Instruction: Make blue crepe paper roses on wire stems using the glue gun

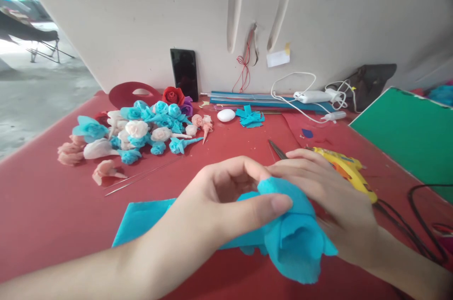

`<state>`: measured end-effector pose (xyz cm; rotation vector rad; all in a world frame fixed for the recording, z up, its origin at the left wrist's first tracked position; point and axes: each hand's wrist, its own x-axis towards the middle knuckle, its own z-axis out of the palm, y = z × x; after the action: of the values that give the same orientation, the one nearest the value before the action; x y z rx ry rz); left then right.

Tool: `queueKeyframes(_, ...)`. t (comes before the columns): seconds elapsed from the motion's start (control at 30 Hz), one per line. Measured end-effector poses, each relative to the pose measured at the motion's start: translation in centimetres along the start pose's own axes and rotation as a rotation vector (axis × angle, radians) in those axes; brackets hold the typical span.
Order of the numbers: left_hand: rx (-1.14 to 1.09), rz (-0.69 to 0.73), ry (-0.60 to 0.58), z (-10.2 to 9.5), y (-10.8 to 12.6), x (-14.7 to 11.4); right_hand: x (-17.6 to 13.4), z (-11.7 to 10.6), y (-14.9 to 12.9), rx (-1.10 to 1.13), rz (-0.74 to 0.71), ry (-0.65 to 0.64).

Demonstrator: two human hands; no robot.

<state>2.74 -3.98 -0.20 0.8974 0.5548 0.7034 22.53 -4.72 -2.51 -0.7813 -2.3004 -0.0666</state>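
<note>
A blue crepe paper flower (295, 238) is pinched between the thumb and fingers of my left hand (226, 201), its open petals tilted towards me. Just beyond the flower, my right hand (325, 187) reaches over the table with fingers stretched out, palm down. The dark blade tips of a pair of scissors (278, 150) poke out from beneath those fingers; the handles are hidden. To the right of my right hand lies a yellow glue gun (348, 172). Under my left wrist is a folded sheet of blue crepe paper (141, 220).
Finished blue, white and pink paper flowers (138, 130) are heaped at the left of the red table (63, 215). At the back are a phone (184, 75), a white egg-shaped piece (226, 115), blue paper scraps (250, 117) and a white power strip (311, 97). A green board (406, 135) stands right.
</note>
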Motion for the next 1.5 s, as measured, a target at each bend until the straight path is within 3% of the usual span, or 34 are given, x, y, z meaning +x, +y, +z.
queueKeyframes(0.2,-0.037,0.006,0.038,0.2,0.0,0.1,0.3,0.4,-0.1,0.013,0.006,0.063)
queueKeyframes(0.53,-0.042,-0.018,0.001,0.0,-0.2,0.2,0.1,0.7,-0.4,0.116,0.037,0.089)
queueKeyframes(1.0,0.002,-0.005,-0.044,-0.4,0.0,-0.1,0.2,0.3,-0.3,0.078,-0.025,0.037)
queueKeyframes(1.27,0.33,0.074,-0.014,-0.3,0.0,-0.4,0.5,-0.5,-0.5,0.024,-0.037,-0.043)
queueKeyframes(1.5,0.155,0.014,0.001,-0.3,-0.4,-0.3,0.3,-0.3,-0.9,0.037,-0.017,-0.075)
